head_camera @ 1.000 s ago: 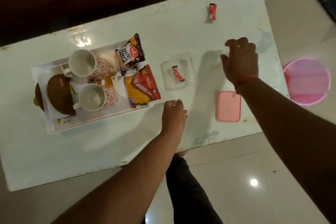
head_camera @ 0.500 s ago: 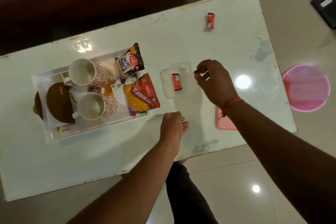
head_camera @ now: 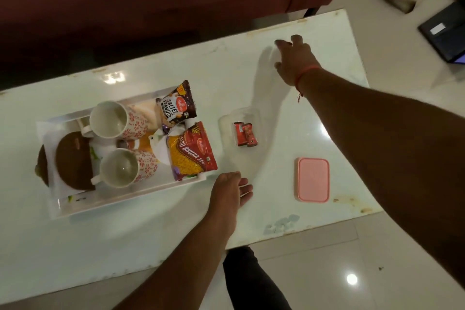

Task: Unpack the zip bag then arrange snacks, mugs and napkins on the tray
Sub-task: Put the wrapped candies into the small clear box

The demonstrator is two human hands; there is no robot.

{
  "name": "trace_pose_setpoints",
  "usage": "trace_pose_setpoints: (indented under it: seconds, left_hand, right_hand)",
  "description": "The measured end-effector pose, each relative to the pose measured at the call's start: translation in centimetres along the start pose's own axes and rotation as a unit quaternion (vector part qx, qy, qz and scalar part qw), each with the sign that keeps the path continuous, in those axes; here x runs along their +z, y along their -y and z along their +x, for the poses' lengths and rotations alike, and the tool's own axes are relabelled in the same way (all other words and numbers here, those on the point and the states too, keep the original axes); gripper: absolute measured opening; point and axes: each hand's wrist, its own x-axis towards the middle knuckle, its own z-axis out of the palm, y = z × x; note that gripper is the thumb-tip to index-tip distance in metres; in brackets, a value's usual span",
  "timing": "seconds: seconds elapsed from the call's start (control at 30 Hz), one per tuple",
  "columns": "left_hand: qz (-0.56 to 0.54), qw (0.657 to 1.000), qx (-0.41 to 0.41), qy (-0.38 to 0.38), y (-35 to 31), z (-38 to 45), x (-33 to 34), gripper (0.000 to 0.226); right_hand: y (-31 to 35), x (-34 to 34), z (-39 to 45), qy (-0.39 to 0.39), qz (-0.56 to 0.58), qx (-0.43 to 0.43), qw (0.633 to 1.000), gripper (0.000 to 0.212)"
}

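Two red candies (head_camera: 244, 133) lie lengthwise away from the viewer (side by side); both hands (head_camera: 230, 187) (head_camera: 293, 59) relaxed, holding nothing.

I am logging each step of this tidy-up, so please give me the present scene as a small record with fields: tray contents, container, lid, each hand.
tray contents: white tray holds two floral mugs, a salted peanuts packet, a red bhujia packet
container: clear plastic box with two red candies
lid: pink lid, flat on the white table
left hand: open, beside the tray
right hand: reaching far, grip unclear
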Motion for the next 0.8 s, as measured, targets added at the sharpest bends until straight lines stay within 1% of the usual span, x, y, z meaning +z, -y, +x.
trace_pose_setpoints:
  seconds: [0.03, 0.07, 0.13, 0.2, 0.23, 0.3, 0.37, 0.4, 0.5, 0.6, 0.67, 0.7, 0.77, 0.8]
  left_hand:
    - [-0.002, 1.0, -0.001, 0.002, 0.0, 0.1, -0.3, 0.02]
    - [-0.003, 1.0, -0.003, 0.003, 0.1, 0.1, -0.5, 0.02]
    - [-0.007, 1.0, -0.007, 0.003, 0.2, 0.3, -1.0, 0.02]
    - [-0.011, 1.0, -0.01, 0.008, 0.4, 0.4, -1.2, 0.018]
    - [-0.009, 1.0, -0.009, 0.012, 0.4, 0.4, -1.3, 0.017]
    - [-0.002, 1.0, -0.006, 0.02, 0.6, 0.3, -1.4, 0.016]
    - [0.006, 1.0, -0.004, 0.024, 0.9, 0.2, -1.4, 0.015]
    - [0.011, 1.0, -0.005, 0.026, 1.1, 0.1, -1.4, 0.015]
    - [0.019, 0.999, -0.018, 0.031, 1.4, -0.1, -1.3, 0.016]
    - [0.031, 0.999, -0.02, 0.03, 1.6, -0.3, -0.9, 0.018]
    - [0.037, 0.999, -0.016, 0.033, 1.6, -0.4, -0.7, 0.018]
    - [0.04, 0.998, -0.015, 0.037, 1.6, -0.4, -0.6, 0.018]
    - [0.047, 0.998, -0.011, 0.047, 1.5, -0.5, -0.4, 0.017]
    - [0.052, 0.997, -0.008, 0.053, 1.5, -0.5, -0.3, 0.016]
  right_hand:
    - [0.2, 0.3, 0.2, 0.003, -0.028, -0.014, 1.0, 0.051]
    - [0.4, 0.8, 0.0, -0.009, -0.042, -0.026, 0.999, 0.048]
    - [0.8, 1.9, -1.4, -0.05, -0.042, -0.045, 0.997, 0.046]
    - [1.0, 2.9, -3.5, -0.071, -0.019, -0.076, 0.994, 0.046]
    - [1.0, 3.2, -4.6, -0.074, 0.011, -0.08, 0.994, 0.044]
    - [1.1, 3.5, -6.8, -0.088, 0.114, -0.037, 0.989, 0.036]
    - [1.6, 3.5, -9.5, -0.111, 0.222, 0.024, 0.968, 0.027]
    - [2.1, 3.4, -10.9, -0.126, 0.265, 0.04, 0.955, 0.022]
    - [4.2, 3.2, -14.7, -0.151, 0.335, 0.038, 0.929, 0.015]
    - [6.1, 3.5, -17.0, -0.138, 0.357, 0.002, 0.924, 0.015]
    - [6.4, 3.7, -17.6, -0.111, 0.356, -0.027, 0.928, 0.021]
    - [6.0, 3.6, -17.7, -0.111, 0.343, -0.033, 0.932, 0.025]
    - [4.0, 3.7, -18.2, -0.146, 0.306, -0.012, 0.941, 0.029]
    - [2.4, 3.8, -18.7, -0.167, 0.295, 0.018, 0.941, 0.029]
